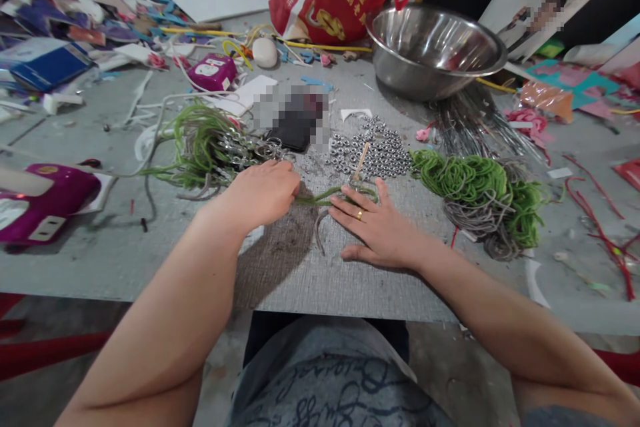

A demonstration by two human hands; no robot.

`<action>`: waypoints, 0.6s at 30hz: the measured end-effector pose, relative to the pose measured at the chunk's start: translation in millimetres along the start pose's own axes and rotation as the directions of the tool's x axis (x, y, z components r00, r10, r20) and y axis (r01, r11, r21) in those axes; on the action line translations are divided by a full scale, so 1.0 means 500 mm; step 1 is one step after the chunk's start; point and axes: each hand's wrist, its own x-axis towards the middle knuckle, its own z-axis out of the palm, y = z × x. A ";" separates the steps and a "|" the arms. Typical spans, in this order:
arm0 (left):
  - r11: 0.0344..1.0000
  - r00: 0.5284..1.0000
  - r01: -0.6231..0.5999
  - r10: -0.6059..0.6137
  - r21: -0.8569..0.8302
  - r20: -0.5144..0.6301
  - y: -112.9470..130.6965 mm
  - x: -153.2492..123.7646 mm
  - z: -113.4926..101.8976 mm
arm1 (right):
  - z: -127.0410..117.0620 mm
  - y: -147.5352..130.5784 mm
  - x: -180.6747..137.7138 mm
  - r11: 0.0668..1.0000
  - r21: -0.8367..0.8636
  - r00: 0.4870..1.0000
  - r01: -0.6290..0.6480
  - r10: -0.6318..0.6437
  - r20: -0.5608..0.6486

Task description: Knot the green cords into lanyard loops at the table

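Note:
A green cord (320,200) lies stretched across the table between my hands, with a loop at its right end. My left hand (265,190) is closed on the cord's left part, its fingertips hidden underneath. My right hand (373,223), with a ring on one finger, rests flat with fingers spread over the looped part. A grey cord end (319,233) trails toward me. Just beyond my right fingers are many small silver beads (385,150) and a thin wooden stick (362,160). Left of my left hand lies a bundle of green and grey cords (195,137) with metal rings (245,150).
More green and grey cords (480,193) lie in a pile at right. Behind are a steel bowl (440,80), a red bag (320,0) and a dark phone-like object (293,127). Purple power sockets (65,200) with wires stand at left. Red cords (600,233) lie far right.

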 end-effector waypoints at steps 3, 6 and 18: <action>1.000 0.999 0.019 -0.019 -0.005 -0.049 -0.001 0.004 0.001 | -0.004 0.002 0.001 1.000 0.015 1.000 -0.003 0.002 0.027; 0.989 0.988 0.105 -0.116 -0.104 -0.106 -0.003 0.009 -0.010 | -0.007 0.003 0.000 0.999 0.033 1.000 -0.010 0.009 0.029; 0.090 0.958 0.118 -0.274 -0.989 0.089 0.062 0.036 -0.019 | 0.000 0.016 -0.003 0.996 0.090 0.984 0.024 -0.008 -0.175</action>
